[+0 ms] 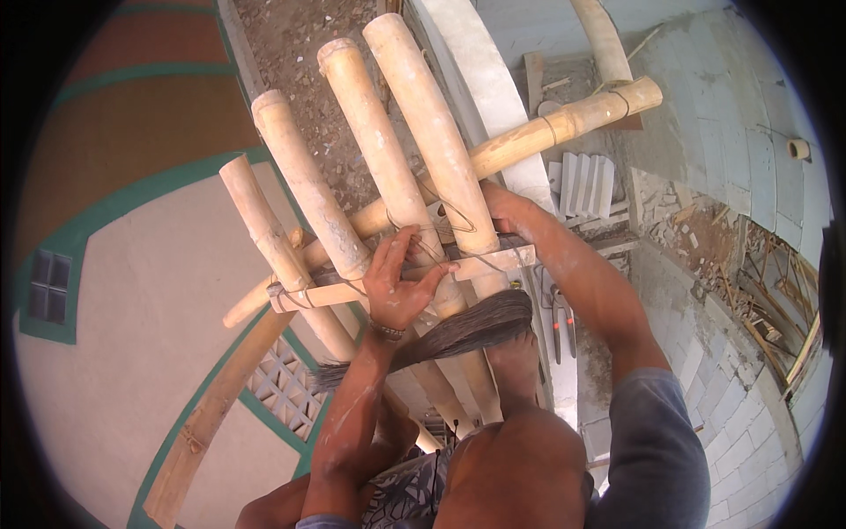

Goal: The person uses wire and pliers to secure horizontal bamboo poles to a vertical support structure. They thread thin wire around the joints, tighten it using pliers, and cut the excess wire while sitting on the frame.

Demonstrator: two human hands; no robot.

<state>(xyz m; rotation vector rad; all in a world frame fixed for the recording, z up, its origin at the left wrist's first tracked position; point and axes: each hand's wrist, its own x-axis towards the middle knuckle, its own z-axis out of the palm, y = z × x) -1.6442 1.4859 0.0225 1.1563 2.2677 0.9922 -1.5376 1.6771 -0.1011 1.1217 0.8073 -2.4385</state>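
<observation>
My left hand [397,280] lies with its fingers spread over an upright bamboo pole [374,132] and a wooden batten [330,294]. Thin dark wire [467,219] loops around the poles just beyond its fingers. Behind the rightmost upright pole [432,123], my right hand [502,208] reaches in, and its fingers are mostly hidden. A long bamboo crosspiece [564,122] runs slantwise behind the uprights. Between my forearms, a bundle of thin dark strands [467,331] lies across my leg, under the batten.
Two more bamboo uprights [308,185] stand to the left. Long-handled pincers with red marks [558,324] hang near a white wall ledge [480,75] at right. Far below are rubble [683,234] and corrugated sheets [583,183]. A cream wall with green trim [132,256] is at left.
</observation>
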